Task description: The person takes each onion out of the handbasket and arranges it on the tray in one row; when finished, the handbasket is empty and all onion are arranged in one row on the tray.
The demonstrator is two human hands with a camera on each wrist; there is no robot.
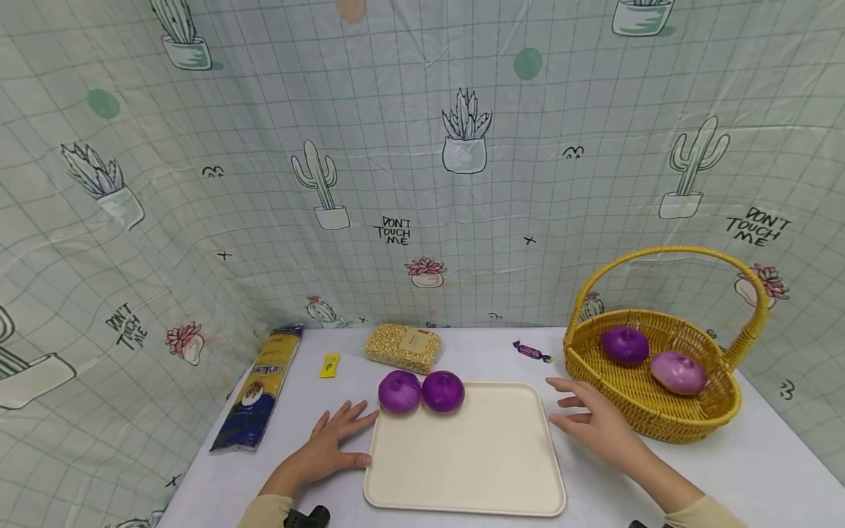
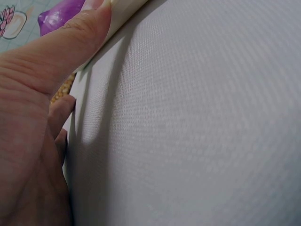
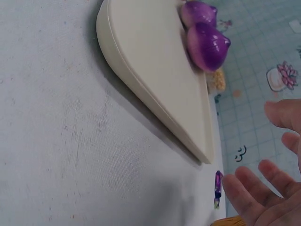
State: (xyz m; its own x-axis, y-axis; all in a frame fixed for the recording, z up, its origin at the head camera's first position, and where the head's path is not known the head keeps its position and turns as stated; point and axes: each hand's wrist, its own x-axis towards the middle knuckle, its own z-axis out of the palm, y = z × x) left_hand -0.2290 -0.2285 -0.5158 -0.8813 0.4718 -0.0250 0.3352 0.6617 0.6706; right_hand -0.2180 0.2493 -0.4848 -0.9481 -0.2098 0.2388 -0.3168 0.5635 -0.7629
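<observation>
A cream rectangular tray (image 1: 462, 462) lies on the table, with two purple onions (image 1: 399, 391) (image 3: 207, 46) side by side at its far left corner. My left hand (image 1: 326, 447) is spread flat beside the tray's left side; in the left wrist view its thumb (image 2: 70, 42) touches the tray's rim. To the right of the tray, my right hand (image 1: 597, 425) hovers with loosely bent fingers and nothing in them, apart from the rim in the right wrist view. Two more purple onions (image 1: 625, 345) (image 1: 678, 372) sit in a yellow wicker basket (image 1: 653, 425) beyond that hand.
Behind the tray lie a bag of yellow kernels (image 1: 396, 346), a small yellow packet (image 1: 329, 366) and a purple wrapped candy (image 1: 532, 352). A long blue and gold package (image 1: 259, 392) rests at the left. The basket's tall handle arches up at right; a patterned curtain (image 1: 396, 183) hangs behind.
</observation>
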